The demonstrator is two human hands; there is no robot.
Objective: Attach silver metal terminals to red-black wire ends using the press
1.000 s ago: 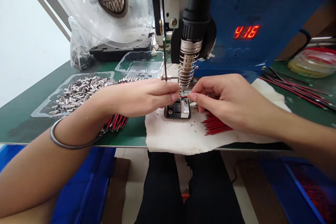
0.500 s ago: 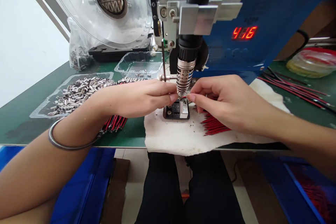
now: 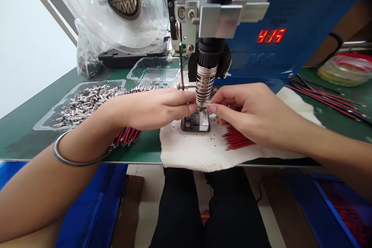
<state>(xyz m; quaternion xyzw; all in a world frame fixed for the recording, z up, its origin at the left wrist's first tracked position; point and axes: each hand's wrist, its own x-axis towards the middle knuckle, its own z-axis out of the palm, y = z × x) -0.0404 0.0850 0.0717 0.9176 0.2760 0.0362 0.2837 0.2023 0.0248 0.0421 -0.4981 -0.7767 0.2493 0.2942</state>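
Both hands meet under the soldering iron (image 3: pixel 205 85), whose tip points down at a small metal block fixture (image 3: pixel 204 121). My left hand (image 3: pixel 162 109) comes in from the left, its fingertips pinched together beside the tip; what they hold is too small or hidden to make out. My right hand (image 3: pixel 251 112) pinches thumb against forefinger on the other side, and a short bit of thin red wire shows at its fingertips. Below that hand, a bundle of red wires (image 3: pixel 236 138) lies on a white cloth (image 3: pixel 192 155).
Silvery metal pieces fill a clear plastic tray (image 3: pixel 43 124) at left. Finished-looking red wires (image 3: pixel 128 136) lie below my left wrist. A second clear tray (image 3: pixel 154 71) stands behind. The blue machine (image 3: pixel 255 62) with a red digital display rises at the back; more wires (image 3: pixel 328 97) lie right.
The hands hold the same position at the iron's tip. The machine's red display has gone from 416 to 415.
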